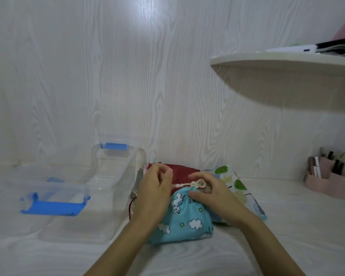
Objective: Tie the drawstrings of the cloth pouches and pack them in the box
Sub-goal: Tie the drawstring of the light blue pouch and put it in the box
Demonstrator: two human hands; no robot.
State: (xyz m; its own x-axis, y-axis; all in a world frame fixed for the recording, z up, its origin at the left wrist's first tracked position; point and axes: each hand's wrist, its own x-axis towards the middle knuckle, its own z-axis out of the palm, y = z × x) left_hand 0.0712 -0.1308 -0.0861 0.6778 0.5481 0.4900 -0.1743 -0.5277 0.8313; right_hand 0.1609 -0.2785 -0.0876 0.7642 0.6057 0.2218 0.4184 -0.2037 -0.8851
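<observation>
A light blue pouch [187, 220] printed with clouds, stars and unicorns lies on the white table in front of me, its neck gathered. Its cream drawstring [195, 184] forms a loop and knot at the neck. My left hand [154, 193] pinches one end of the cord and holds it to the left. My right hand [209, 194] pinches the gathered neck and the loop. Behind lie a dark red pouch [182, 173] and a white pouch with green leaves [232, 181]. The clear plastic box [100, 196] with a blue latch stands open at the left.
The box's clear lid [54, 198] with blue clips lies left of the box. A pink organiser [327, 176] with cosmetics stands at the right against the wall. A white shelf [287, 76] juts out above the right side. A grey pouch edge [138, 180] peeks beside the box.
</observation>
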